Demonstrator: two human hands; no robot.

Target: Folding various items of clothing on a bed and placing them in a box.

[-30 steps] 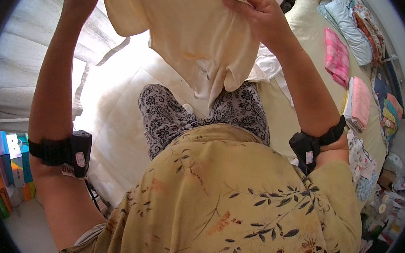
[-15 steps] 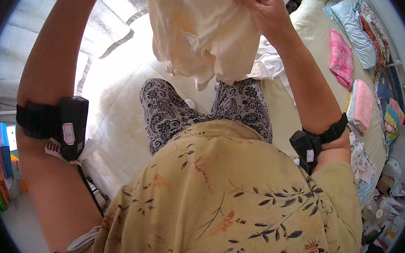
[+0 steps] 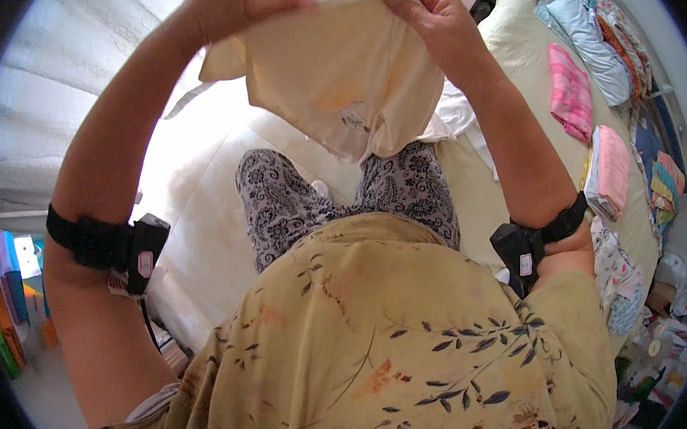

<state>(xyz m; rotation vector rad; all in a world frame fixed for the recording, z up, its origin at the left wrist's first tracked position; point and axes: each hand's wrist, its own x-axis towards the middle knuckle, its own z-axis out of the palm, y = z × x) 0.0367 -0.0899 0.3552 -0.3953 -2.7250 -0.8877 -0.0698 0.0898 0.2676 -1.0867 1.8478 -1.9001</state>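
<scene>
A cream garment [image 3: 314, 75] hangs in front of me above my knees, its upper edge folded over and a small dark print near its lower part. At that edge's right end, my right hand [image 3: 438, 19] pinches the cloth between thumb and fingers. My left hand [image 3: 251, 1] is at the upper left of the garment, blurred by motion, with its fingers stretched out along the cloth's edge and the thumb apart. A sleeve-like flap of the garment hangs below the left hand. Each arm wears a black strapped device [image 3: 147, 254].
A bed [image 3: 476, 172] to the right holds white cloth [image 3: 452, 110], a pink checked folded cloth [image 3: 569, 91], a folded pink-and-white stack [image 3: 609, 171] and pillows [image 3: 587, 40]. Pale curtains [image 3: 70, 96] hang on the left over a tiled floor [image 3: 210, 172]. Colourful boxes [image 3: 15, 285] stand lower left.
My left hand has come rightward and down over the garment's upper edge. The garment has spread flatter, and its left side now hangs farther left. My right hand keeps its grip.
</scene>
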